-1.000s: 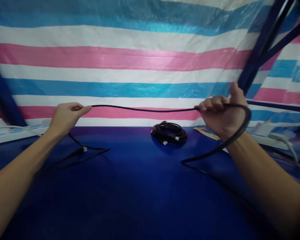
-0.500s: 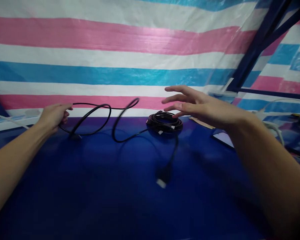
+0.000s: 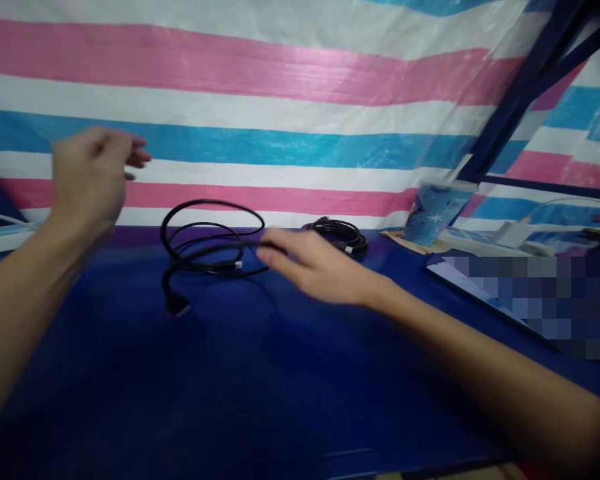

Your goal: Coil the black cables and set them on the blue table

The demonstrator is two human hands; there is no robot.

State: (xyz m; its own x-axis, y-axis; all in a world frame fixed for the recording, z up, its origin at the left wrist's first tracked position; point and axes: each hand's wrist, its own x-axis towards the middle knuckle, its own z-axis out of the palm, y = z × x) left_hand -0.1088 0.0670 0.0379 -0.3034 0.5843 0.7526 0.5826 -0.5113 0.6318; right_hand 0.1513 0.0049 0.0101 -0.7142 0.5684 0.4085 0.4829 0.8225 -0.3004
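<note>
My right hand [image 3: 315,263] pinches a black cable [image 3: 210,250] between thumb and fingers, just above the blue table. From there the cable runs left in loose loops. One of its ends, a wide black plug [image 3: 179,305], hangs at the left of the loops. A smaller plug [image 3: 233,265] with a pale metal tip lies among the loops. My left hand [image 3: 93,173] is raised at the left, away from the cable, fingers loosely bent and apart, with nothing seen in them. Behind my right hand lies a coiled black cable [image 3: 337,230], partly hidden by it.
On the right of the blue table [image 3: 260,400] lies a device with a screen [image 3: 460,280], partly pixelated. Behind it stand a blue patterned cup [image 3: 437,210] with a straw and a white adapter [image 3: 513,233]. A striped plastic sheet [image 3: 280,73] hangs behind.
My left hand has let go of the cable and risen. My right hand, open before over the coil, has come down leftward and closed on the cable, whose loops now lie nearer the middle.
</note>
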